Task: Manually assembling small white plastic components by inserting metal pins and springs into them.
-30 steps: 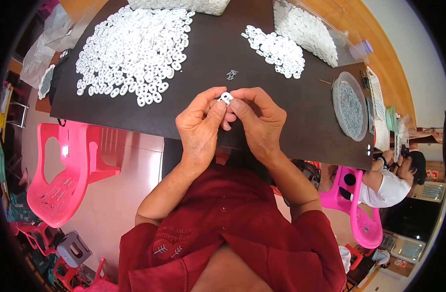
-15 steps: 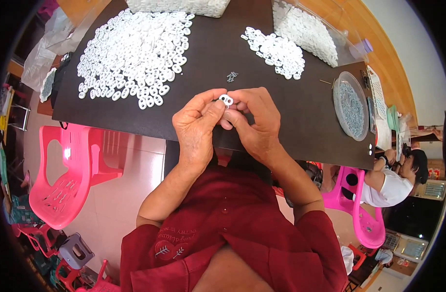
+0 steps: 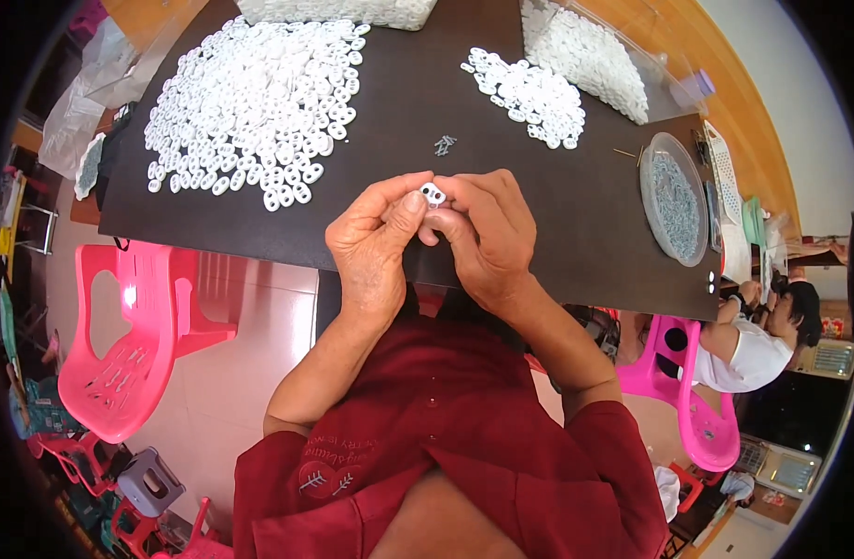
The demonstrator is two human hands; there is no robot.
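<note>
The little white ring piece pinched at frame centre looks like smooth moulded plastic, same as the big white heap upper left. Tabletop is dark and matt, barely any shine. Clear plastic dish on the right holds greyish metal bits. Pink chair lower left is glossy plastic; the red shirt is soft matt cloth.

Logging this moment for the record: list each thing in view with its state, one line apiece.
Small white part: pinched between both hands.
Left hand: closed on the part.
Right hand: closed on the part.
Large white pile: spread loose on the table.
Clear round dish: filled with small metal pieces.
Pink chair: unoccupied.
</note>
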